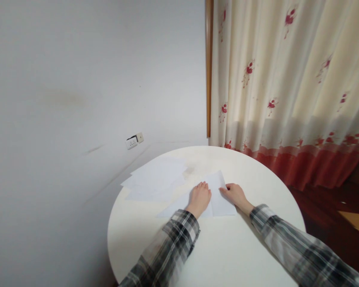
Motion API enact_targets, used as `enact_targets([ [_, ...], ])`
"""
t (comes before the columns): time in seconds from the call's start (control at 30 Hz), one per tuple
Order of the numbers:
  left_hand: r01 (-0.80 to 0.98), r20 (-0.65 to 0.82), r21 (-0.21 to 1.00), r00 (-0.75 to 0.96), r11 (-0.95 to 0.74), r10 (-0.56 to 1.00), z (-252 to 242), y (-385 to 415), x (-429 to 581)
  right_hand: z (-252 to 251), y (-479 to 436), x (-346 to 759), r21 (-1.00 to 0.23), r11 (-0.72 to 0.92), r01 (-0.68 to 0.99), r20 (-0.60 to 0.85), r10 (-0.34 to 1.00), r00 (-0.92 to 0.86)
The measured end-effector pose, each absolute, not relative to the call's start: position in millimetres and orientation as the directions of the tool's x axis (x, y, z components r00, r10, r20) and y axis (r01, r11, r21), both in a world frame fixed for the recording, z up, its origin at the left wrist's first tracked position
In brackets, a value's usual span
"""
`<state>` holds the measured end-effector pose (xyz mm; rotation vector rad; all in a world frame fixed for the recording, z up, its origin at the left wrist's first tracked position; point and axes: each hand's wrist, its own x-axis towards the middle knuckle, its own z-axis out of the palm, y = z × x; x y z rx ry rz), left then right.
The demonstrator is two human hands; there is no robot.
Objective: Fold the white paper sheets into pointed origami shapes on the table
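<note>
A sheet of white paper [219, 201], partly folded, lies on the round white table [227, 255]. My left hand [200, 197] rests flat on the paper, fingers stretched forward, pressing it down. My right hand [235, 193] lies at the sheet's right edge with its fingers on the paper, pinching or pressing a fold. Both arms wear plaid sleeves.
A loose stack of white sheets [157, 179] lies on the table to the left of my hands. A grey wall with a socket [134, 140] is behind. A cream curtain with red flowers [287, 91] hangs at the right, above a dark wooden floor.
</note>
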<state>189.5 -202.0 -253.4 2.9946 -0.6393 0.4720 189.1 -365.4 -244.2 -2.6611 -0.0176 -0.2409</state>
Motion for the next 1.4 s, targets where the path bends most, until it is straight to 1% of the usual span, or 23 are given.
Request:
enact_targets([
  [0.13, -0.434, 0.291, -0.022, 0.859, -0.901, -0.421, -253.4, -201.4, 184.1, -244.4, -366.1, 189.0, -0.429, -0.901, 0.057, 0.172, -0.019, 0.985],
  [0.33, -0.419, 0.262, -0.021, 0.874, -0.908, -0.409, -251.9, -202.1, 182.4, -244.0, -366.8, 190.0, -0.412, -0.909, 0.059, 0.163, -0.010, 0.987],
  [0.63, -0.419, 0.236, -0.044, 0.878, -0.907, -0.417, -252.2, -201.0, 183.2, -243.3, -365.7, 191.4, -0.416, -0.908, 0.053, 0.149, -0.010, 0.989],
  [0.93, -0.401, 0.229, 0.002, 0.892, -0.916, -0.389, -255.8, -198.6, 185.4, -238.5, -364.3, 185.8, -0.447, -0.894, 0.041, 0.162, -0.036, 0.986],
  [1.1, -0.396, 0.241, 0.022, 0.893, -0.918, -0.379, -256.9, -196.8, 193.6, -239.4, -363.0, 177.5, -0.488, -0.873, 0.003, 0.128, -0.068, 0.989],
  [1.4, -0.375, 0.268, 0.052, 0.898, -0.925, -0.349, -258.6, -199.1, 196.9, -240.7, -361.4, 175.7, -0.433, -0.901, 0.022, 0.150, -0.048, 0.987],
])
